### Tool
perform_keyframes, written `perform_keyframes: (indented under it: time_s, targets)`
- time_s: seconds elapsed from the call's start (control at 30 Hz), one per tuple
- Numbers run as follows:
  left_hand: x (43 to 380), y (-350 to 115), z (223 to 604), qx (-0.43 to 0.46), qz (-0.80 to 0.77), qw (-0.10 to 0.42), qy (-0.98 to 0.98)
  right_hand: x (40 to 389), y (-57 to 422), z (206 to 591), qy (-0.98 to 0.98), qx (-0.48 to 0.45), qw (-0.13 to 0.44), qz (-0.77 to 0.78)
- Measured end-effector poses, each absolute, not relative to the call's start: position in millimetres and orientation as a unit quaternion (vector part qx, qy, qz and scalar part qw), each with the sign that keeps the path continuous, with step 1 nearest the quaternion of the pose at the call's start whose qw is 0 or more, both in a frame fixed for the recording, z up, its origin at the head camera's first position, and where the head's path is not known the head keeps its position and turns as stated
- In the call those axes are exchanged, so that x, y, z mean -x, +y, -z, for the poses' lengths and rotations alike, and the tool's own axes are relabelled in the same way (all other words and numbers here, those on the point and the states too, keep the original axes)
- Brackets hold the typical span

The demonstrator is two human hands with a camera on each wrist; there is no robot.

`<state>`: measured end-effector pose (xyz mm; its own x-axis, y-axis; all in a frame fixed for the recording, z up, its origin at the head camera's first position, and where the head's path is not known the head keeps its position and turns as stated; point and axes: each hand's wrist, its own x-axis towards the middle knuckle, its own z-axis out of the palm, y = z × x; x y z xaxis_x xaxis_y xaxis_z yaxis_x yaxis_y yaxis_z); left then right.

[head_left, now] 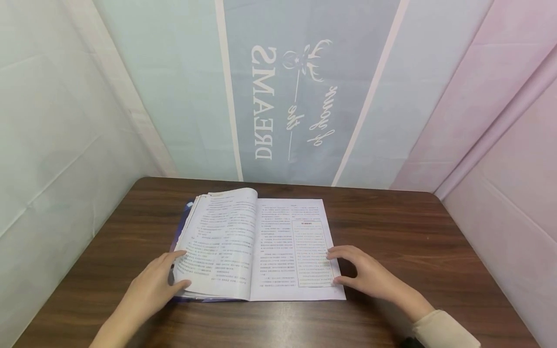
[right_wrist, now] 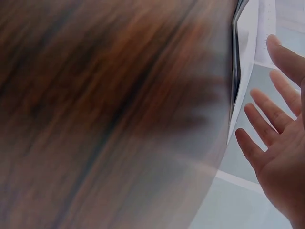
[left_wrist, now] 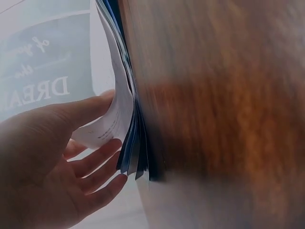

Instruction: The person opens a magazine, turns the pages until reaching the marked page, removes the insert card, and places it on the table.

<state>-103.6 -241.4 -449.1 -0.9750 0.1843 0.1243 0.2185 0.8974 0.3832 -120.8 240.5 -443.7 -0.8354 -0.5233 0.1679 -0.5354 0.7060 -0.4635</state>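
A magazine (head_left: 278, 251) with printed text lies spread on the table, its left stack of pages (head_left: 217, 241) thicker and bulging near the spine. On its left edge rests my left hand (head_left: 154, 280), thumb and index finger touching the top page. In the left wrist view, the other fingers of the left hand (left_wrist: 71, 157) lie loosely along the fanned page edges (left_wrist: 136, 143). My right hand (head_left: 370, 273) is at the right page's outer edge, thumb and index spread apart. The right wrist view shows that hand (right_wrist: 281, 138) with extended fingers beside the magazine's edge (right_wrist: 238, 71), gripping nothing.
The dark wood-grain table (head_left: 413, 241) extends around the magazine on both sides. Behind it hangs a pastel cloth backdrop (head_left: 196, 96) with mirrored lettering, and light cloth walls (head_left: 52, 145) stand at the sides. A blue cover edge (head_left: 179, 232) shows under the left pages.
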Motion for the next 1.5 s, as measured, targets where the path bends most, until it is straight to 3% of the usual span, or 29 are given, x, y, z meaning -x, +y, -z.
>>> perform_keyframes:
  time_s: [0.37,0.67,1.5]
  targets:
    - [107.6,-249.1,455.7,0.117,0.202,0.019,-0.972,119.8,246.8,445.7,-0.925,-0.278,-0.035,-0.256]
    - [108.8,-253.1,458.7,0.123,0.200,0.029,-0.972,119.3,249.5,447.4,-0.929,-0.266,-0.059,-0.250]
    - [110.6,-256.1,457.2,0.121,0.187,0.002,-0.975,127.7,243.1,446.4,-0.934,-0.261,-0.040,-0.239]
